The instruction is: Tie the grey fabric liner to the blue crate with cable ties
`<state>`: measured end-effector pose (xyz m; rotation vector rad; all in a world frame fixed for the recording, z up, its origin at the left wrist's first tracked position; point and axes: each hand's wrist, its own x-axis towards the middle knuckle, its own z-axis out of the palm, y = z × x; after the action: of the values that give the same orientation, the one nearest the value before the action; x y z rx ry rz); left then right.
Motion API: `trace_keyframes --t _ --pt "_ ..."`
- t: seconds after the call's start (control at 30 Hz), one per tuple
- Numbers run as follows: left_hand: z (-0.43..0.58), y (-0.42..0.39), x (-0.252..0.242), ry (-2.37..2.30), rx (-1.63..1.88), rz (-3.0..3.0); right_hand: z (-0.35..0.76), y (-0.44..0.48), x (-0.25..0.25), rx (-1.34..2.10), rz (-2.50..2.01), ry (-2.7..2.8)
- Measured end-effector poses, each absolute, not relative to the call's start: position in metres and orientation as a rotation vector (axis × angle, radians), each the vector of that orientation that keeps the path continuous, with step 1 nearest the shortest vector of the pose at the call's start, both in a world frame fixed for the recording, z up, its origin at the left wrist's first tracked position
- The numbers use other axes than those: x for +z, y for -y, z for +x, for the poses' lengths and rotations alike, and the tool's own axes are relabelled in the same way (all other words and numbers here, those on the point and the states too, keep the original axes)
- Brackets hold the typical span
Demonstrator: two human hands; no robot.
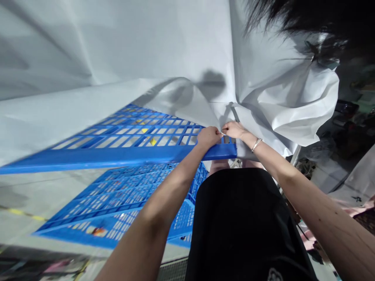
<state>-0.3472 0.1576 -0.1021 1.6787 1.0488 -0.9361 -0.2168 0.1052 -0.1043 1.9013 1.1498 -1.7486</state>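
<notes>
My left hand [209, 136] and my right hand [233, 128] meet close together near the right end of a blue plastic grid [123, 154]. Both have closed fingers, pinching the edge of a large white sheet [178, 95]; the exact bit between the fingertips is too small to make out. The sheet covers the back of the grid and is folded back at an angle, leaving slats bare at the front. Just behind my right hand, a narrow grey strip [235, 114] lies on the sheet. A bracelet circles my right wrist.
Below the grid stand blue plastic baskets [117, 195] with slotted walls. To the right, the loose white material [301, 101] bunches up and hangs over an edge. Yellow floor tape [25, 214] runs at the lower left. Dark hair fills the upper right corner.
</notes>
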Motion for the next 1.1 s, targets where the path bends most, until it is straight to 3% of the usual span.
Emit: trace_keyframes --t 0.17,0.5,0.67,0.8,0.93,1.1 --pt "-0.343 -0.152 -0.081 -0.957 -0.986 1.686 -0.225 -0.098 -0.098 -1.506 1.989 -1.289" --pt "-0.343 -0.151 -0.062 -0.925 -0.957 1.796 -0.209 -0.081 -0.085 -1.755 1.924 -1.564" --pt "-0.366 -0.149 -0.056 -1.013 -0.769 1.807 -0.224 -0.086 -0.078 -1.599 1.838 -1.657" --pt "-0.375 -0.155 -0.072 -0.947 -0.596 1.933 -0.237 -0.087 -0.075 -1.525 1.851 -1.731" --pt "-0.362 -0.173 -0.107 -0.497 -0.738 2.060 -0.238 -0.087 -0.071 -1.563 1.878 -1.658" --pt "-0.362 -0.179 -0.118 -0.470 -0.810 2.236 -0.234 -0.084 -0.072 -1.642 1.938 -1.430"
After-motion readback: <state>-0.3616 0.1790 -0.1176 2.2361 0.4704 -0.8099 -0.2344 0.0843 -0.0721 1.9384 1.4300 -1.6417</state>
